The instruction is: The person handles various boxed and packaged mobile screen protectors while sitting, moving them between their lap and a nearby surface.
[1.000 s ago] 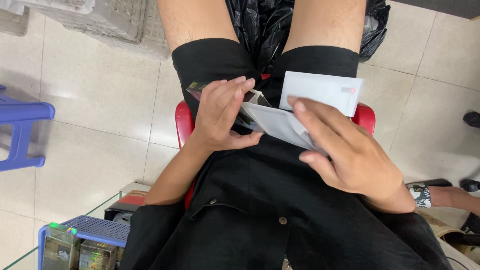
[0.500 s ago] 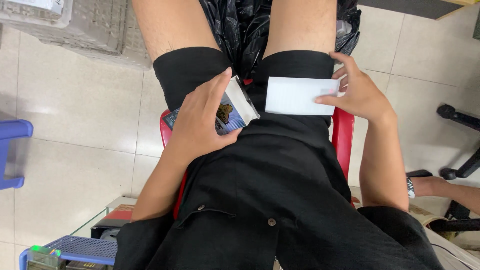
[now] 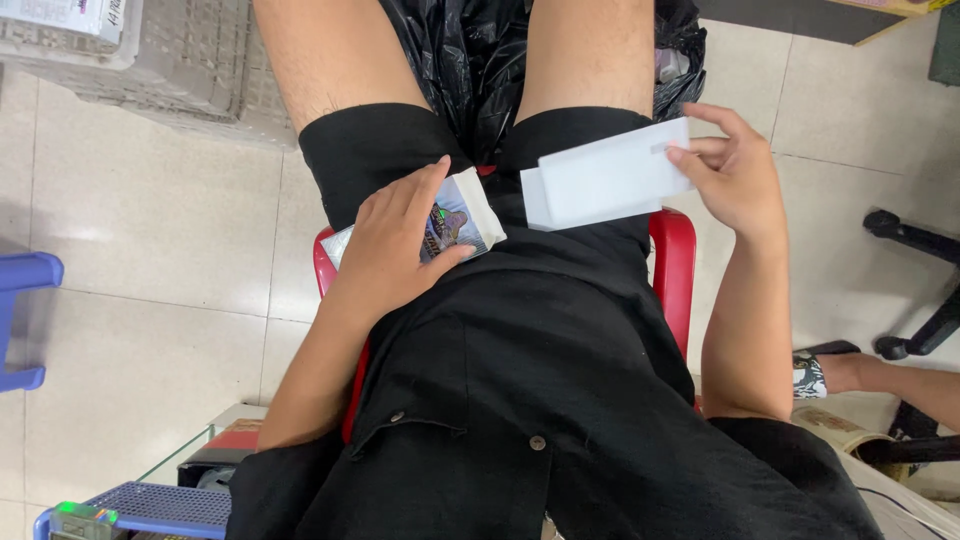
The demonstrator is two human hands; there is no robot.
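Note:
I sit on a red stool (image 3: 676,262) in black shorts and a black shirt. My left hand (image 3: 392,248) lies on my left thigh, fingers closed on a shiny printed packet (image 3: 458,217) with white edges. My right hand (image 3: 735,172) is raised over my right thigh and grips the right end of a plain white envelope (image 3: 605,180) between thumb and fingers. The two items are apart, a short gap between them. A black plastic bag (image 3: 470,60) sits on the floor between my legs.
A pale mesh crate (image 3: 130,70) stands at the top left on the tiled floor. A blue plastic stool (image 3: 25,300) is at the left edge, a blue basket (image 3: 150,505) at the bottom left. Another person's foot (image 3: 850,372) and a chair base (image 3: 920,290) are at the right.
My hands have drawn apart: the white envelope has gone right and up with my right hand, while my left hand stays on the thigh with the printed packet.

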